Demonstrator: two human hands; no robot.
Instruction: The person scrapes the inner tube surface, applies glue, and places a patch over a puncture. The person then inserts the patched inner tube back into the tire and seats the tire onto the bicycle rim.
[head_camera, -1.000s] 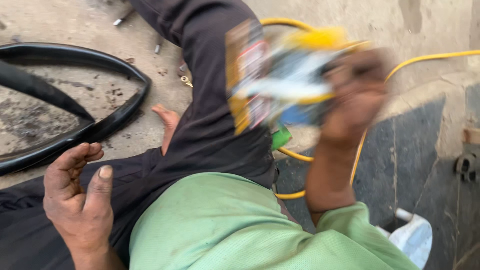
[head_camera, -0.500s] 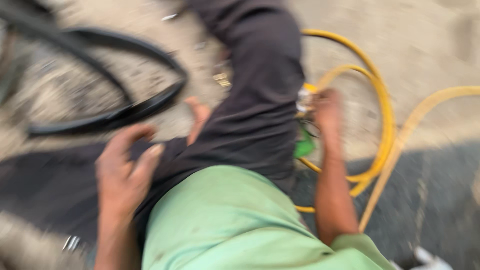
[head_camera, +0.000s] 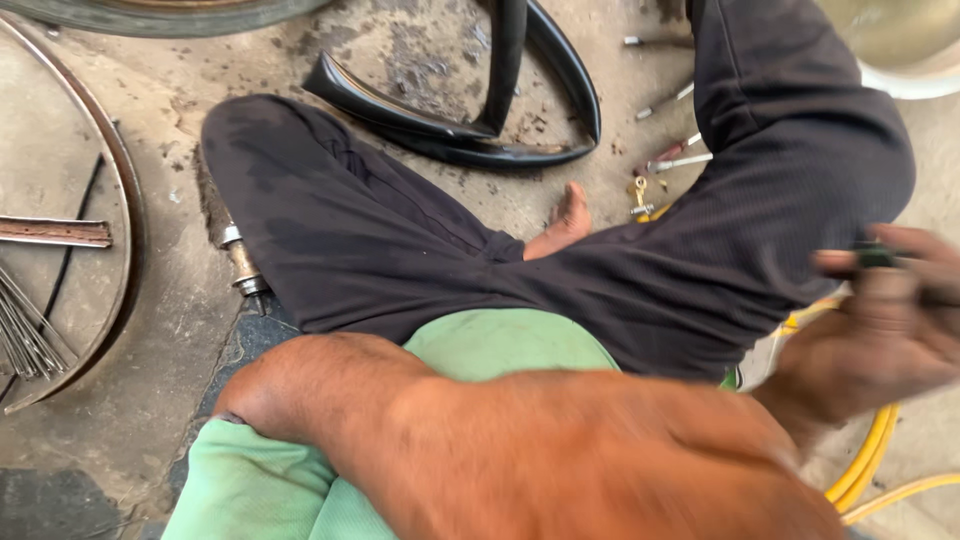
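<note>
- Since half a second ago the view has swung left: both dark-trousered legs now fill the middle, and the yellow hose (head_camera: 868, 462), which looped wide at the right, shows only as a sliver at the lower right edge
- Far left: a round metal rim (head_camera: 118, 180) lies flat on the concrete, with thin spokes (head_camera: 22, 335) bunched inside it
- Upper centre: a black rubber tyre strip (head_camera: 470, 135) curls on the floor, as it did earlier; small metal tools (head_camera: 672, 160) lie just right of it
- Lower centre: the left forearm crosses the frame close to the lens; the left hand (head_camera: 790, 510) is cut off by the bottom edge, so I cannot tell whether it is open or closed
- Right edge: the right hand (head_camera: 885, 325), blurred, is closed around a small dark green-tipped object (head_camera: 876, 257), held above the knee; earlier that hand was lower, near the hose
- Judgement: a steadier, slower hand would keep the small object secure and in sight
</note>
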